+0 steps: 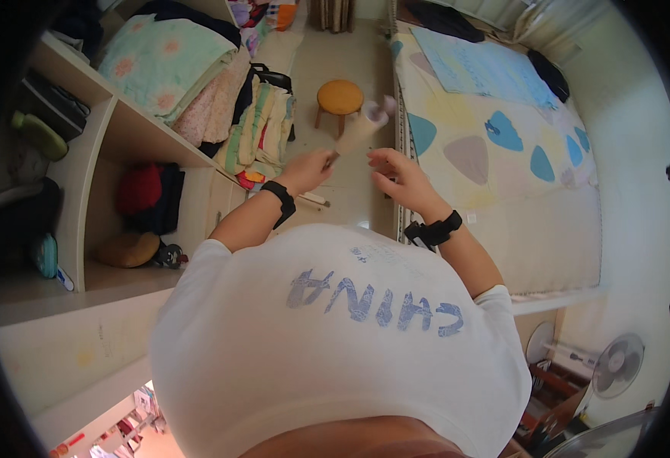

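Saw a beige paddle-like object, an orange-topped stool, a cream bedsheet with blue and grey shapes, a mint quilt with peach flowers.

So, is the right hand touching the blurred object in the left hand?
Apart: the head view shows floor between the right hand and the blurred object.

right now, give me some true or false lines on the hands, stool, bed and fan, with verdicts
1. The left hand holds a blurred tan thing. True.
2. The right hand holds a cup. False: it looks empty, fingers bent.
3. The stool has a round seat. True.
4. The bed is on the picture's left. False: it is on the right.
5. A fan is at lower right. True.
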A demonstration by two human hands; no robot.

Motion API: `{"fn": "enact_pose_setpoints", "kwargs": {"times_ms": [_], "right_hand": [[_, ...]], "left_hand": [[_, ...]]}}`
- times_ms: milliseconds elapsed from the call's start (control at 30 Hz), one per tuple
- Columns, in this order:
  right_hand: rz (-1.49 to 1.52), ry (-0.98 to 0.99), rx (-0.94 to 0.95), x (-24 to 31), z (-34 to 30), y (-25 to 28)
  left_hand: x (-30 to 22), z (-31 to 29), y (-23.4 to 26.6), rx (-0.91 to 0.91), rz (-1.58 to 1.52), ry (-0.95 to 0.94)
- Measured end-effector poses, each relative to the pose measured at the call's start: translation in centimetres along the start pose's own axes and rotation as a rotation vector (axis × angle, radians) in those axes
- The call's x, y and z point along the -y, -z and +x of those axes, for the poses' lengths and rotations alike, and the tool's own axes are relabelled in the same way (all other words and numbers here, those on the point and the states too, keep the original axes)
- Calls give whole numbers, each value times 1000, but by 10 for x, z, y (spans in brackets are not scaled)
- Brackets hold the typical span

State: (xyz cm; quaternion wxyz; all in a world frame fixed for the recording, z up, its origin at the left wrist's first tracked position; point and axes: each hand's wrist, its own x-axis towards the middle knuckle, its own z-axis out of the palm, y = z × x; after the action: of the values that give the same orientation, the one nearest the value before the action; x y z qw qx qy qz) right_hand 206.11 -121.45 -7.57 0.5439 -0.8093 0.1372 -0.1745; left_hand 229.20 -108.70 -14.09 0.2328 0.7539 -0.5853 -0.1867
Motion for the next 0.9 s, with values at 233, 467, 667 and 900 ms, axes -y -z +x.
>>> {"fn": "enact_pose_setpoints", "kwargs": {"times_ms": [233, 467, 667, 900], "right_hand": [[-60, -51, 118, -67, 105, 45], [-80, -66, 174, -115, 252, 76], [-75, -44, 230, -123, 349, 98], [-121, -51, 278, -143, 424, 110]], "left_hand": [[64, 63, 34, -175, -26, 222], [127, 144, 62, -205, -97, 397], [156, 188, 93, -210, -117, 438], [183, 223, 109, -338, -179, 420]]}}
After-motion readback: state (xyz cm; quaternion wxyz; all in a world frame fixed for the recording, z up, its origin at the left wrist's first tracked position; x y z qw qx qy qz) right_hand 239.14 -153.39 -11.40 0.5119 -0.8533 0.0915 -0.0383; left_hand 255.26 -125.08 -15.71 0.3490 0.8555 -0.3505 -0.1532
